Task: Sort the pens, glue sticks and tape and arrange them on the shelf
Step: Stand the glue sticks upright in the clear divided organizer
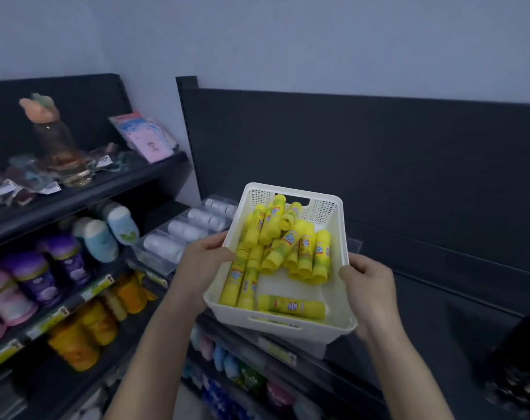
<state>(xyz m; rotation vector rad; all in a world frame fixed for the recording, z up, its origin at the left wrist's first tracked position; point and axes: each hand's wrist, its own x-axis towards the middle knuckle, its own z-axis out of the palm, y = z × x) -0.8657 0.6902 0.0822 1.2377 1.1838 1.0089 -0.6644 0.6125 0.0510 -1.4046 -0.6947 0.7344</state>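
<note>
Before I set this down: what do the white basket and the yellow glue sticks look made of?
The white basket looks like moulded plastic with a matte finish: its walls are perforated mesh and it has cut-out handle slots. The yellow glue sticks look like smooth, slightly glossy plastic tubes. Their printed labels are probably paper or film, but they are too blurred to tell.

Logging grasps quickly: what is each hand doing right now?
Left hand: closed, fingers gripping the white basket by its left rim.
Right hand: closed, gripping the same basket's right rim.
</note>
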